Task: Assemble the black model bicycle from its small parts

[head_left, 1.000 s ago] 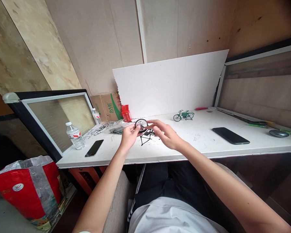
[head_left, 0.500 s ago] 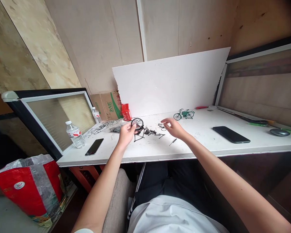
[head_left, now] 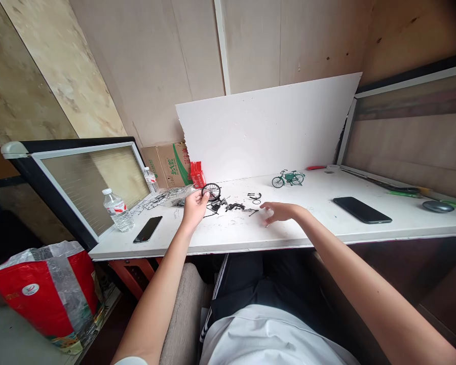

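Since the earlier frame, my right hand (head_left: 279, 212) has come down toward the table's near edge, and my left hand (head_left: 193, 210) has shifted slightly toward the left edge with the black spoked model wheel (head_left: 211, 191). Wheel is upright, above the tabletop (head_left: 307, 230), left of middle. Left fingers pinch it low on the rim side, thumb near the spokes. Right fingers are curled and blurred, low over the table; can't tell if they grip anything.

Black bicycle frame piece (head_left: 215, 207) sits just below the wheel; can't tell if the two are joined. Small black parts (head_left: 235, 207) lie loose between my hands. Green model bicycle (head_left: 289, 177) stands nearer the far edge, beyond my right hand.

Handling, my judgement: wheel looks very light, likely thin plastic or thin metal, stiff around the rim but fragile at the spokes. Surface probably smooth, so it could spin or slip if I pinch only one point. Best hold is thumb and index on opposite faces of the rim, or at the hub; light pressure, no pushing on the spokes. Frame piece looks thin too; I'd take it by its thickest tube, not a leg, since sideways force could bend or snap it.
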A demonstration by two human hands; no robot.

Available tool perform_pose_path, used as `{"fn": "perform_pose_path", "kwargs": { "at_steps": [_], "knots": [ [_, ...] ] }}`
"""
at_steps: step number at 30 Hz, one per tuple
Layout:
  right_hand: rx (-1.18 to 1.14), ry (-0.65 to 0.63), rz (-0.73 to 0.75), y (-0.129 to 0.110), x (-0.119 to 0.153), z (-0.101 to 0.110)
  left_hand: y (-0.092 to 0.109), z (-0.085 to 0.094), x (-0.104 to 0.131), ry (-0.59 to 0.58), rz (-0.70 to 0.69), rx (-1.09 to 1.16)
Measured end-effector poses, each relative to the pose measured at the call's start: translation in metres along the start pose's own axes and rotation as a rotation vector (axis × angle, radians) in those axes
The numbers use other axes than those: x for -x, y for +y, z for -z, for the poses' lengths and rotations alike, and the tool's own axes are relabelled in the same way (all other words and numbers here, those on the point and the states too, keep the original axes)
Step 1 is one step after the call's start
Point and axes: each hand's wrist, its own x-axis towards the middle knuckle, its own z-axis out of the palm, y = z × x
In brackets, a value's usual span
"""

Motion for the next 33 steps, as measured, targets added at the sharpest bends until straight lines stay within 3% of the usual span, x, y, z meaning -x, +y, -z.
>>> {"fn": "perform_pose_path", "kwargs": {
  "at_steps": [3,7,16,27,33],
  "knots": [
    [0.009,-0.098,-0.048,0.002,0.005,0.007,-0.005,0.002,-0.003,0.021,0.013,0.013],
    [0.023,-0.099,-0.087,0.0,0.007,0.011,-0.009,0.006,-0.005,0.025,0.033,0.02],
    [0.061,-0.01,-0.114,0.0,0.005,0.007,-0.011,0.008,-0.008,0.044,0.077,0.043],
    [0.072,0.116,-0.152,0.02,-0.004,0.002,-0.002,0.006,-0.005,0.059,0.172,0.084],
    [0.069,0.056,-0.117,0.027,-0.008,0.001,-0.004,0.006,-0.007,0.061,0.168,0.076]
  ]
}}
